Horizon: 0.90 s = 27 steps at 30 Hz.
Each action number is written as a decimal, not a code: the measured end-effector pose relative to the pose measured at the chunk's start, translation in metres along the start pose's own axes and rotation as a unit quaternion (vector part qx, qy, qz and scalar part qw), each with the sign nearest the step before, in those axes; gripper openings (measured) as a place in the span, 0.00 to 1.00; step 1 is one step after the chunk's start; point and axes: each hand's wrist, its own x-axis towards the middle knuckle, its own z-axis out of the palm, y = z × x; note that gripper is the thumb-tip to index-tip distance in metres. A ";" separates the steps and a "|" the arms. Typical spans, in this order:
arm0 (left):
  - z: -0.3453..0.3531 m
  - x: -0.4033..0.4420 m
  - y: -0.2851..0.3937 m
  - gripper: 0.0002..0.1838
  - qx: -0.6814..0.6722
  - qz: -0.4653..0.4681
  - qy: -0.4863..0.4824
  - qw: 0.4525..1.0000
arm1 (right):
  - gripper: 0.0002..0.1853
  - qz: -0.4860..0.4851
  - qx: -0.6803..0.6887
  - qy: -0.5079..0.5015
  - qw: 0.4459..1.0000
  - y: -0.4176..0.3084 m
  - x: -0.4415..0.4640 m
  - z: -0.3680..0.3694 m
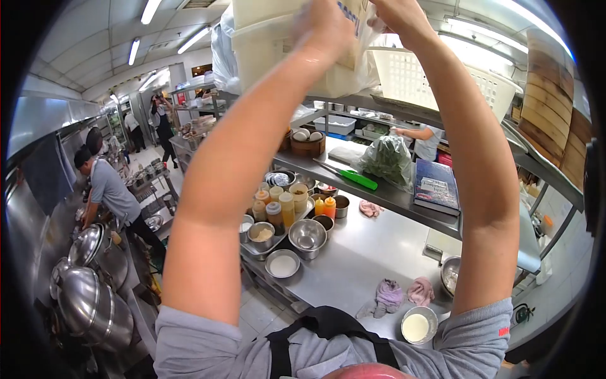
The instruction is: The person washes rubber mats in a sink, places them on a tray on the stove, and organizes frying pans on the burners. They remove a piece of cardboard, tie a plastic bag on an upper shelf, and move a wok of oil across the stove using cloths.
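Both my arms reach up to the top shelf. My left hand (325,28), smeared by motion, is in front of a cream plastic bin (262,57); its fingers cannot be made out. To its right, my right hand (398,19) is partly cut off by the top edge. Its bent fingers close on the edge of a clear plastic bag (367,66). A brown package with blue lettering (350,44) shows between the hands, beside the bin. A white perforated basket (410,76) stands on the shelf just right of the bin, behind my right forearm.
Below, a shelf holds a green-handled knife (358,179), bagged greens (386,158) and a blue book (435,186). Sauce bottles (287,208), metal bowls (307,235) and cloths (388,295) sit on the steel counter (353,259). A co-worker (113,189) stands at left by large pots (88,303).
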 end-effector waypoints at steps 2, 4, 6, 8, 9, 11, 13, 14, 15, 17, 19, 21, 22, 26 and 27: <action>0.033 -0.002 -0.009 0.20 0.034 -0.014 -0.031 0.999 | 0.19 0.001 -0.005 0.004 1.000 -0.002 -0.005 -0.001; 0.070 -0.003 -0.021 0.19 0.065 -0.022 -0.063 0.996 | 0.18 -0.092 0.004 0.009 0.996 -0.004 -0.011 -0.003; 0.109 -0.006 -0.035 0.17 -0.069 0.024 -0.057 0.996 | 0.19 -0.092 -0.034 -0.017 0.995 -0.011 -0.015 -0.007; 0.132 -0.001 -0.043 0.27 -0.185 -0.068 -0.092 0.976 | 0.19 -0.173 -0.175 0.032 0.969 -0.020 -0.027 -0.006; 0.130 -0.005 -0.044 0.27 -0.228 -0.074 -0.092 0.967 | 0.19 -0.115 -0.149 0.021 0.982 -0.014 -0.013 -0.006; 0.115 -0.011 -0.045 0.28 -0.310 -0.090 -0.094 0.942 | 0.18 -0.104 -0.159 0.028 0.981 -0.010 -0.013 -0.007; 0.102 -0.015 -0.044 0.29 -0.389 -0.100 -0.093 0.911 | 0.16 -0.063 -0.172 0.037 0.982 -0.022 -0.018 -0.001; 0.098 -0.018 -0.046 0.30 -0.424 -0.101 -0.089 0.896 | 0.16 -0.097 -0.133 -0.008 0.986 -0.028 -0.032 -0.002; 0.099 -0.023 -0.052 0.37 -0.388 0.038 -0.052 0.919 | 0.16 -0.102 -0.166 -0.001 0.981 -0.030 -0.032 0.001; 0.102 -0.023 -0.057 0.39 -0.410 0.051 -0.073 0.908 | 0.16 -0.103 -0.201 0.007 0.974 -0.033 -0.031 0.013; 0.106 -0.022 -0.061 0.42 -0.448 0.073 -0.103 0.885 | 0.17 -0.051 -0.256 0.053 0.964 -0.038 -0.027 0.030; 0.106 -0.016 -0.065 0.44 -0.486 0.099 -0.131 0.858 | 0.18 -0.060 -0.277 0.056 0.957 -0.050 -0.047 0.046; 0.100 -0.014 -0.068 0.46 -0.506 0.112 -0.146 0.843 | 0.19 -0.068 -0.297 0.059 0.951 -0.053 -0.054 0.052; 0.040 -0.067 -0.099 0.42 -0.381 0.138 -0.122 0.906 | 0.25 -0.099 -0.346 0.067 0.931 -0.041 -0.059 0.059; 0.027 -0.080 -0.117 0.40 -0.319 0.169 -0.136 0.923 | 0.27 -0.090 -0.369 0.121 0.917 -0.046 -0.079 0.076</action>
